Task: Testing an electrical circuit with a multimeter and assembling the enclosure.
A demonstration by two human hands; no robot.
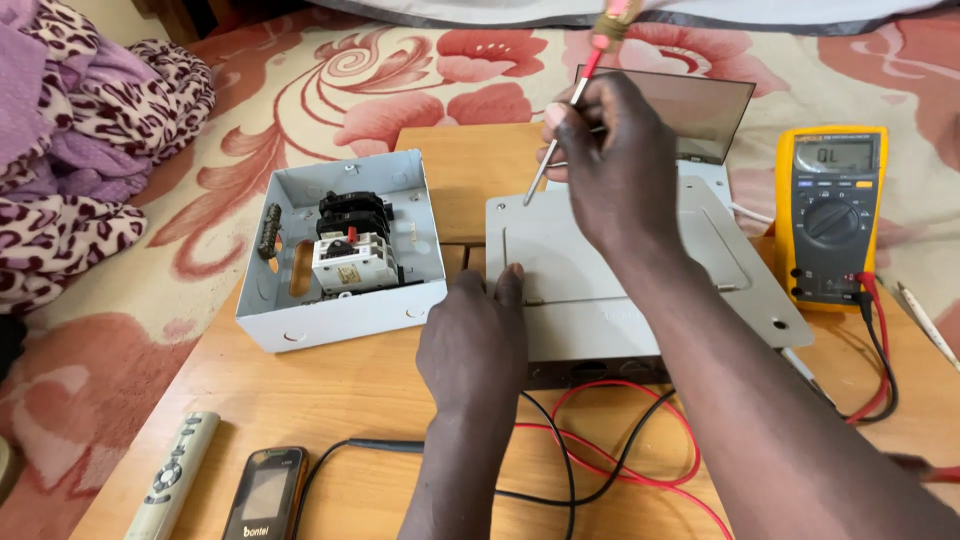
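My right hand (618, 170) is shut on a screwdriver (572, 105) with a pink-and-yellow handle, its metal tip pointing down at the top left of a grey metal cover plate (560, 260). My left hand (476, 335) rests flat on the plate's front left edge, fingers together, holding nothing. The plate lies on a wooden board (340, 400). Left of it stands an open grey metal box (345, 250) with black and white circuit breakers inside.
A yellow multimeter (830, 215) sits at the right, its red and black leads (620, 450) looping across the board's front. A grey remote (172, 478) and a small phone (265, 495) lie front left. Leopard-print fabric (80, 130) is piled far left on a floral bedspread.
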